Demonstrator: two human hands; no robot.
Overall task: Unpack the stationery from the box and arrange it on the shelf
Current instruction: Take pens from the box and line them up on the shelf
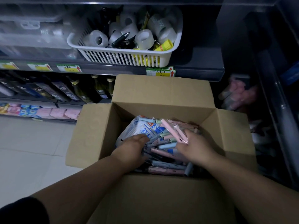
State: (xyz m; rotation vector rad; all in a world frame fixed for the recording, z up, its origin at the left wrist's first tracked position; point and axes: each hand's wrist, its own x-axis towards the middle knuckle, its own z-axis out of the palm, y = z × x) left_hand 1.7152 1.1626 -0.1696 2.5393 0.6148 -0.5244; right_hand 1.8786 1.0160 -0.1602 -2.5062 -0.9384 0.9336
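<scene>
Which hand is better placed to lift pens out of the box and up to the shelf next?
Probably right. The right hand holds pink pens clear of the rest; the left hand rests low among the loose pens, with no clear grip.

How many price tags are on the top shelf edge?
4 tags: three side by side at the left, one below the basket's right end, just above the box. Others may lie outside the frame.
</scene>
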